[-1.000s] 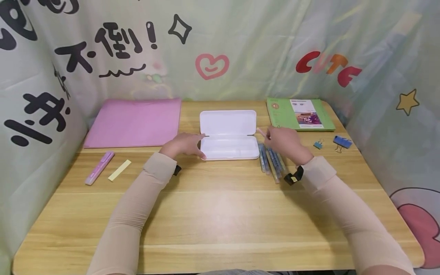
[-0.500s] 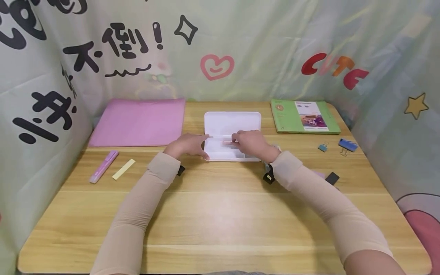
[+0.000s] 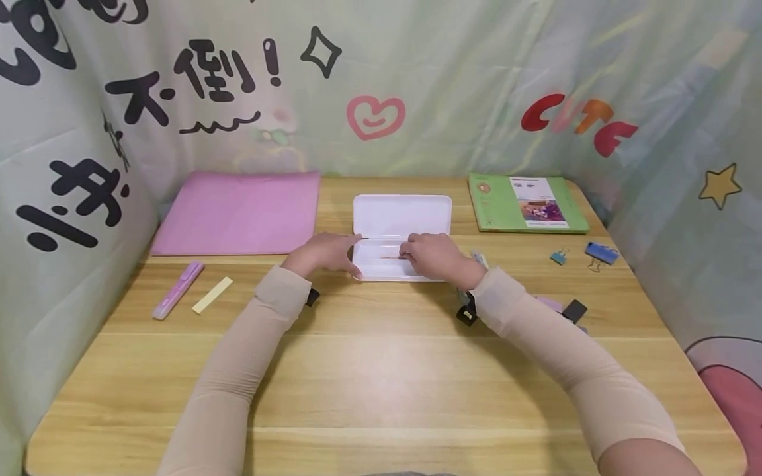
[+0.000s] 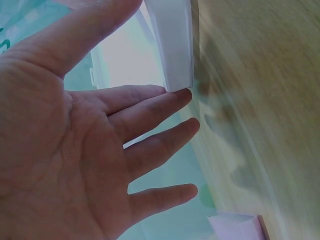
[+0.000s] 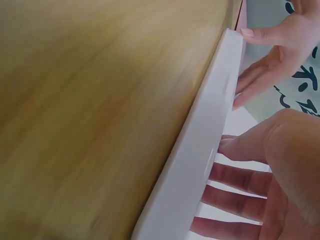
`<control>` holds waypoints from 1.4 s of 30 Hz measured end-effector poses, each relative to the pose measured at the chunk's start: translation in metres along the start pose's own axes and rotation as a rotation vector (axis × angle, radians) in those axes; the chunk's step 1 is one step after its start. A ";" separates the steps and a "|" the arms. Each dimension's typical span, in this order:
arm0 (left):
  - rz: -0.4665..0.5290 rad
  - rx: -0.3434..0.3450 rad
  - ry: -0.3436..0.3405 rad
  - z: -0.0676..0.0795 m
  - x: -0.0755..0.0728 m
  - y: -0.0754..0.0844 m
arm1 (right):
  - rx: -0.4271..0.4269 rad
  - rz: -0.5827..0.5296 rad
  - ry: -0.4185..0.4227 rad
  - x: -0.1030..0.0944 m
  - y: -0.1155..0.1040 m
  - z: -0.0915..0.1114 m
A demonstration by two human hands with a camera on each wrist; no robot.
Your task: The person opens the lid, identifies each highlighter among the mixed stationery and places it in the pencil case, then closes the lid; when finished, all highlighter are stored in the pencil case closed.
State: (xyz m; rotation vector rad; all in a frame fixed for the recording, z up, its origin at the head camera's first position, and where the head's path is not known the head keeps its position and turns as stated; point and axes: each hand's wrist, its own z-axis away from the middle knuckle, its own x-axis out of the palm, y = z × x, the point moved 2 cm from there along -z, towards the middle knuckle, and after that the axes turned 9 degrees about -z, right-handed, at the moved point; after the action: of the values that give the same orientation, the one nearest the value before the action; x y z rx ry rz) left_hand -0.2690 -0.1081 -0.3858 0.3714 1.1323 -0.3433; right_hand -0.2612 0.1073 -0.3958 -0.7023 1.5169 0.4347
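Note:
A white pencil case lies with its lid raised and leaning back. At its left end my left hand steadies it, thumb at the front corner and fingers toward the hinge; the left wrist view shows these fingers straight, the middle one touching the case. My right hand reaches into the base and pinches a thin pinkish stick lying along it. In the right wrist view the front wall of the case hides those fingertips. Several pens beside the case are mostly covered by the right wrist.
A pink folder lies back left, a green book back right. Blue binder clips sit near the right edge. A purple pen-shaped item and a yellow strip lie left. A black-and-purple item is by the right forearm.
My right hand has moved left from above the pens into the case with the stick, then slightly nearer the front of the base. The left hand has stayed on the case's left end.

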 end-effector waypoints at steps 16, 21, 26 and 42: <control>0.035 -0.006 0.010 0.001 0.001 -0.001 | 0.333 -0.074 0.076 -0.031 0.045 0.070; 0.026 -0.007 0.012 0.003 0.000 0.000 | 0.459 -0.099 -0.012 -0.035 0.055 0.086; 0.024 -0.004 0.012 0.003 -0.001 0.002 | 0.515 -0.122 -0.092 -0.038 0.061 0.100; 0.048 0.005 0.004 0.005 -0.002 0.003 | 0.595 -0.152 -0.231 -0.033 0.072 0.115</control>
State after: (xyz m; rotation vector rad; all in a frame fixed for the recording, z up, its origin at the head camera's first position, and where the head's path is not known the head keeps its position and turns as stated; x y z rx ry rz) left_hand -0.2646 -0.1076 -0.3823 0.4033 1.1248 -0.3030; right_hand -0.2235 0.2410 -0.3835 -0.2810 1.2704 -0.0592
